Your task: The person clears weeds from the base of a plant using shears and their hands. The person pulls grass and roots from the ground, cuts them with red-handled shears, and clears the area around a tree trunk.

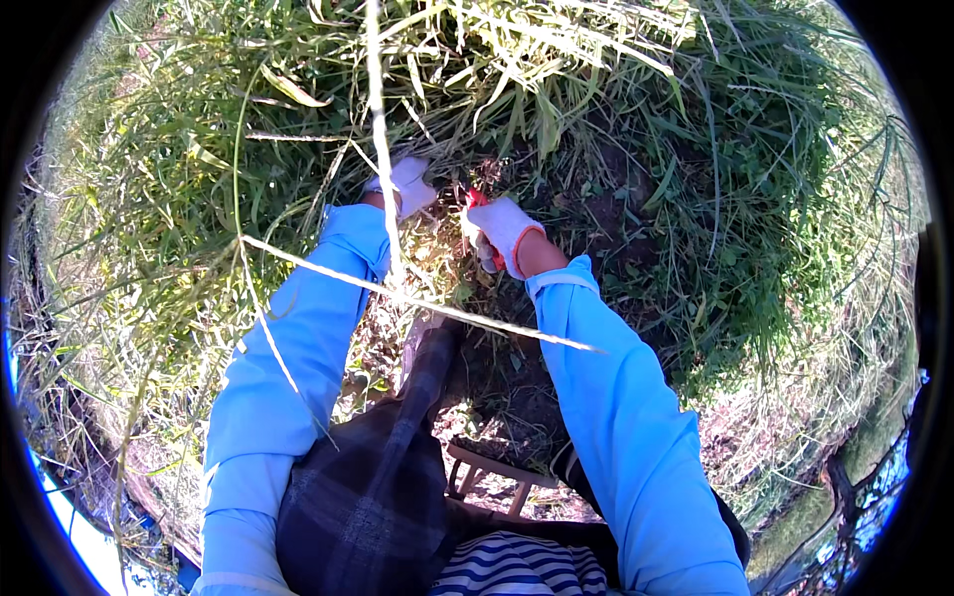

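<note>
My left hand (406,186) wears a white work glove and lies at the base of the grass (320,149); its fingers are partly hidden among the stems. Close beside it on the right, my right hand (496,227), in a white glove with an orange cuff, is closed around a red handle (475,198). Most of that tool is hidden by the hand and the plants, so its kind cannot be told. Between the two hands are cut or dry stems and a reddish weed tuft (488,173).
Tall grass stands ahead and to both sides. Grass seed stalks (417,302) cross the view close to the camera. Dark soil (514,372) shows below my hands. A brown slatted frame (499,467) lies near my legs.
</note>
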A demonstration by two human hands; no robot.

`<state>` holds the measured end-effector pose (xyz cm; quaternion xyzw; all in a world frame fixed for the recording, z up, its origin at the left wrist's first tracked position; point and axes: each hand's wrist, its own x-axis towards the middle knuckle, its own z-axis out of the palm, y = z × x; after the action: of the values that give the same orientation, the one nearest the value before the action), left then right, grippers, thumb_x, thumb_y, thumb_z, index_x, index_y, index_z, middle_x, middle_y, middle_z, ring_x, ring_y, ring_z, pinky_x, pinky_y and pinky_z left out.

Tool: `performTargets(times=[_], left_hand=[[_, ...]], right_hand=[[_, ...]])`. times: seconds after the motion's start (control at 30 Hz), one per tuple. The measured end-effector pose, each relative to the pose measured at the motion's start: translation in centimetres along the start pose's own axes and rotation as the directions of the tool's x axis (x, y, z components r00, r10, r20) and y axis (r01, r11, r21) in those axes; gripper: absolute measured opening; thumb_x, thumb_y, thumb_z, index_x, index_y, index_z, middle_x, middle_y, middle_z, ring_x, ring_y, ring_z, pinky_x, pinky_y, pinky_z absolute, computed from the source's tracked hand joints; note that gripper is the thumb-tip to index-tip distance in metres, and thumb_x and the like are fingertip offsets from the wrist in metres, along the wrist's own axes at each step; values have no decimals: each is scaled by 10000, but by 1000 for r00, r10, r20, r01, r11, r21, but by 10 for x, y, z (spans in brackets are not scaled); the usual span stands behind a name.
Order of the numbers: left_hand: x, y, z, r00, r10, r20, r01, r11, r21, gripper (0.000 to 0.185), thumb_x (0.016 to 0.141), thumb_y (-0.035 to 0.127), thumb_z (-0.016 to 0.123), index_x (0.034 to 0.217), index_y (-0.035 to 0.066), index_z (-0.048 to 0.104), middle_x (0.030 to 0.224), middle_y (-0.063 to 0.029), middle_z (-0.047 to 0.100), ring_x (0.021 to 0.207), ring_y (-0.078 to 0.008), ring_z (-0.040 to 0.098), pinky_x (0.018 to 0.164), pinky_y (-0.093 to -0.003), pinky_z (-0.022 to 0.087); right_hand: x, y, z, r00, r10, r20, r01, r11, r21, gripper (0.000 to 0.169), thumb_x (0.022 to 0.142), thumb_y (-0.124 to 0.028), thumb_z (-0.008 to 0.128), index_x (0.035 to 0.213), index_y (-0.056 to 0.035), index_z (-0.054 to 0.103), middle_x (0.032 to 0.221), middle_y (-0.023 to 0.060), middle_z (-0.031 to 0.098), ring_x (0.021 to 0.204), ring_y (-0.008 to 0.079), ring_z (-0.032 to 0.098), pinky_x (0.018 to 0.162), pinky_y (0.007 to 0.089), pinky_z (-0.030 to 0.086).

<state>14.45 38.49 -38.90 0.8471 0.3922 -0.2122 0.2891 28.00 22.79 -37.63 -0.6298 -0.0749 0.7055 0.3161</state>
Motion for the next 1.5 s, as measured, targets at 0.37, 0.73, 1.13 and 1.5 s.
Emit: performTargets(times=[0.37,0.73,1.13,1.5], left_hand=[[-16,-8,-33,976,219,-19,-219,962,-164,431,796,363,603,1004,-13,626,868,-210,645,796,-348,602,759,-409,475],[-10,-6,-37,971,234,50,-226,965,-131,399,890,383,505,983,20,641,888,-178,659,836,-339,613,776,-400,469],[-35,22,-33,948,276,159,-211,918,-336,376,834,206,512,1121,-26,584,920,-216,639,821,-300,591,799,-384,464],[-69,29,-26,969,213,122,-170,942,-290,520,893,242,492,1327,-36,425,1207,-259,565,1112,-329,562,965,-355,416]], right_hand=[[-20,1,-11,993,48,104,-38,995,-97,196,821,-190,572,817,5,563,636,132,611,512,233,589,473,363,481],[22,-36,-15,979,-2,204,91,900,-426,232,833,-219,566,803,9,598,644,135,615,488,240,566,458,360,451],[-19,-3,-31,999,-23,37,26,997,-71,211,831,-196,571,747,-5,544,560,85,541,395,212,517,360,364,401],[-47,34,-33,995,-27,99,46,979,-199,239,815,-240,616,784,-8,572,645,74,590,546,189,580,489,338,455]])
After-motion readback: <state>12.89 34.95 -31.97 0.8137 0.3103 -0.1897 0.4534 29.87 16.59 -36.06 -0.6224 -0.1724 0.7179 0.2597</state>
